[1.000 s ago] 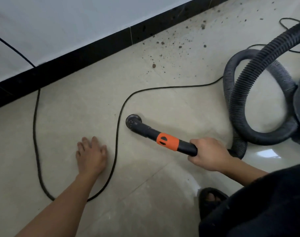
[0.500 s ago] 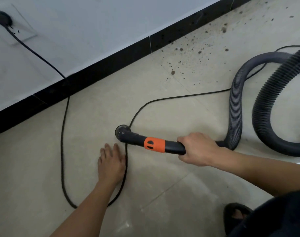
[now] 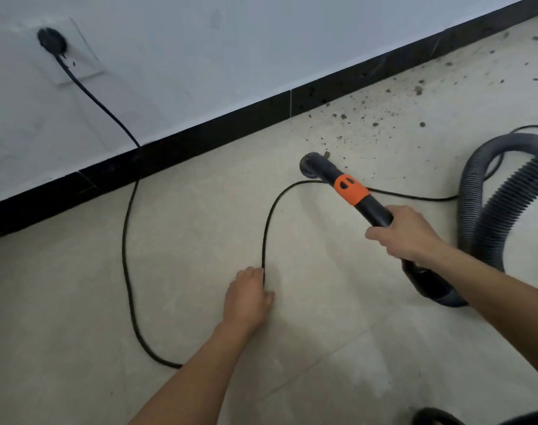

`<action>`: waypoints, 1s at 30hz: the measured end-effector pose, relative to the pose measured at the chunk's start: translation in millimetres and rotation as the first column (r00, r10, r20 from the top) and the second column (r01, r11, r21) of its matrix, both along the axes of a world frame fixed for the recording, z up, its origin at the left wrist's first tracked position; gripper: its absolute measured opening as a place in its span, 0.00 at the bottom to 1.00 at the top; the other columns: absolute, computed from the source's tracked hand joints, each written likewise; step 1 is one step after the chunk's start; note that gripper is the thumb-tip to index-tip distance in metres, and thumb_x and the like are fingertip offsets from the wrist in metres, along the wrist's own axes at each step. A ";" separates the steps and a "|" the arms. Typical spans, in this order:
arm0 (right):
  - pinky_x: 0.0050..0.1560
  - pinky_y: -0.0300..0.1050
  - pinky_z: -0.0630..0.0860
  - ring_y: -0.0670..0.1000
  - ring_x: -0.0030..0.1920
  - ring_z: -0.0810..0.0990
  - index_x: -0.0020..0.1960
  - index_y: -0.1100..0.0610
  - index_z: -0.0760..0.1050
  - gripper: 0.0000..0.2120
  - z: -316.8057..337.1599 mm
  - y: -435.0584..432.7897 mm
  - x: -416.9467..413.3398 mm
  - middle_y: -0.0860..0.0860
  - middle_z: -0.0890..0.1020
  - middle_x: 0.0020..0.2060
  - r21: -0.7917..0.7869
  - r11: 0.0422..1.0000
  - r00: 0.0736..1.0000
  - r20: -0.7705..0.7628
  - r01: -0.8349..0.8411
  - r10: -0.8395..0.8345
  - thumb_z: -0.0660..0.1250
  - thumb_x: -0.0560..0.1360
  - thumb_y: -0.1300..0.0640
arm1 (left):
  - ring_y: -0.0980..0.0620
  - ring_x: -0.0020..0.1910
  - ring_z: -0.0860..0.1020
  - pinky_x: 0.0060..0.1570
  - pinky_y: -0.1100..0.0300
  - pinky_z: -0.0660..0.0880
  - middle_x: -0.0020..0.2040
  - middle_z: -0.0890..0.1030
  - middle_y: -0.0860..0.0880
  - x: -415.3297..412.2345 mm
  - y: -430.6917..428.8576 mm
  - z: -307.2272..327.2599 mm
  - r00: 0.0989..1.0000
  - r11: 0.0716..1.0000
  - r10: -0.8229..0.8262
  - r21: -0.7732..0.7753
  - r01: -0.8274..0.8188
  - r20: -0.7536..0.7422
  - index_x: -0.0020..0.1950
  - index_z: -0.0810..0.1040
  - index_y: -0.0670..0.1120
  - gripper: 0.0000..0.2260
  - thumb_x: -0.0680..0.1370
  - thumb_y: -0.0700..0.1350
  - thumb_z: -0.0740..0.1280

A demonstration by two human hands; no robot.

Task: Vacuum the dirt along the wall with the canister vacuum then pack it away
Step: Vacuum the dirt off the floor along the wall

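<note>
With our right hand [image 3: 405, 233] gripping the nozzle [image 3: 338, 179] over the cord [image 3: 266, 228] mid-frame and left hand [image 3: 247, 297] flat, fingers spread, we risk sucking the cord.

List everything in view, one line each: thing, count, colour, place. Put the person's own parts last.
wall: one, white, top of view.
baseboard: one, black, along the foot of the wall.
floor: one, beige tile, most of the view.
socket plate: one, white, on the wall at upper left.
plug: one, black, in the socket plate.
power cord: one, black, from the plug down and looping over the floor.
dirt: many specks, dark, on the floor by the baseboard at right.
vacuum nozzle: one, black with an orange band, at the dirt's edge.
hose: one, dark grey, ribbed, looped at right.
left hand: one, on the floor against the power cord.
right hand: one, gripping the nozzle tube.
</note>
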State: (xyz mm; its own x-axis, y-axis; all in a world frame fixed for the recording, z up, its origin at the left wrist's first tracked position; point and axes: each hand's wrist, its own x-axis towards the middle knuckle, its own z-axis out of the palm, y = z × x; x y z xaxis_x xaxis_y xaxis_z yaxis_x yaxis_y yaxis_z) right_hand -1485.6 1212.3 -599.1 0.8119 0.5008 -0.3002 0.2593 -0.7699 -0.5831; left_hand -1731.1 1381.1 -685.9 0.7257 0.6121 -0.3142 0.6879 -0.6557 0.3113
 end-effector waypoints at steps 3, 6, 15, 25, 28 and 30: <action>0.36 0.46 0.74 0.55 0.35 0.80 0.43 0.53 0.73 0.10 -1.7 -1.7 -24.3 0.51 0.80 0.33 -0.164 0.966 0.974 0.074 -0.202 0.216 0.71 0.68 0.51 | 0.45 0.55 0.76 0.50 0.55 0.72 0.52 0.79 0.47 6.4 -8.6 2.1 0.999 0.994 -0.026 -0.110 0.030 0.044 0.57 0.75 0.47 0.13 0.73 0.42 0.63; 0.32 0.44 0.66 0.55 0.39 0.77 0.44 0.47 0.69 0.09 -9.1 1.3 -60.0 0.48 0.75 0.35 -0.269 0.864 0.880 0.098 -0.426 0.464 0.69 0.69 0.49 | 0.48 0.54 0.75 0.48 0.57 0.71 0.52 0.78 0.49 -6.8 -0.3 6.1 0.996 0.993 -0.084 -0.079 0.085 0.014 0.53 0.76 0.48 0.13 0.71 0.40 0.63; 0.37 0.46 0.76 0.56 0.34 0.81 0.45 0.51 0.75 0.09 -8.7 -36.6 8.1 0.51 0.81 0.33 -0.141 0.986 0.994 0.075 0.094 -0.084 0.71 0.68 0.50 | 0.47 0.56 0.73 0.44 0.56 0.67 0.54 0.74 0.48 -102.5 78.2 15.8 0.937 0.959 0.048 0.277 0.054 -0.346 0.54 0.75 0.49 0.12 0.74 0.38 0.59; 0.35 0.45 0.68 0.54 0.36 0.75 0.47 0.49 0.70 0.09 -27.2 -56.3 -56.9 0.47 0.77 0.35 -0.263 0.956 0.974 0.151 -0.127 0.170 0.67 0.71 0.48 | 0.46 0.70 0.64 0.64 0.54 0.67 0.74 0.62 0.47 24.2 29.7 20.4 0.975 0.982 -0.180 0.034 0.186 -0.133 0.74 0.63 0.50 0.27 0.76 0.49 0.64; 0.32 0.44 0.67 0.52 0.33 0.74 0.48 0.51 0.71 0.09 -26.3 -81.1 -27.3 0.48 0.76 0.33 -0.265 0.959 0.982 0.179 0.105 -0.058 0.68 0.72 0.50 | 0.48 0.76 0.56 0.70 0.52 0.62 0.79 0.53 0.48 55.0 12.4 21.3 0.949 0.968 -0.250 -0.035 0.248 -0.191 0.79 0.52 0.48 0.32 0.79 0.51 0.61; 0.28 0.42 0.64 0.49 0.30 0.72 0.50 0.56 0.73 0.09 -23.8 -96.7 -6.6 0.50 0.75 0.32 -0.161 0.943 0.951 0.153 0.291 -0.267 0.69 0.73 0.55 | 0.48 0.77 0.53 0.72 0.50 0.60 0.80 0.51 0.48 67.2 6.7 20.4 0.943 0.965 -0.264 -0.065 0.256 -0.202 0.80 0.47 0.47 0.34 0.79 0.52 0.61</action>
State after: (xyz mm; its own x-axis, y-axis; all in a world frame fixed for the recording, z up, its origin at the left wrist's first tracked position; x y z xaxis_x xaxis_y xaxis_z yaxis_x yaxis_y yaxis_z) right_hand -1492.1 1115.5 -622.9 0.9484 0.1957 -0.2494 0.0815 -0.9108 -0.4047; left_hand -1663.8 1387.8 -665.6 0.7744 0.3960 -0.4934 0.5470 -0.8109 0.2079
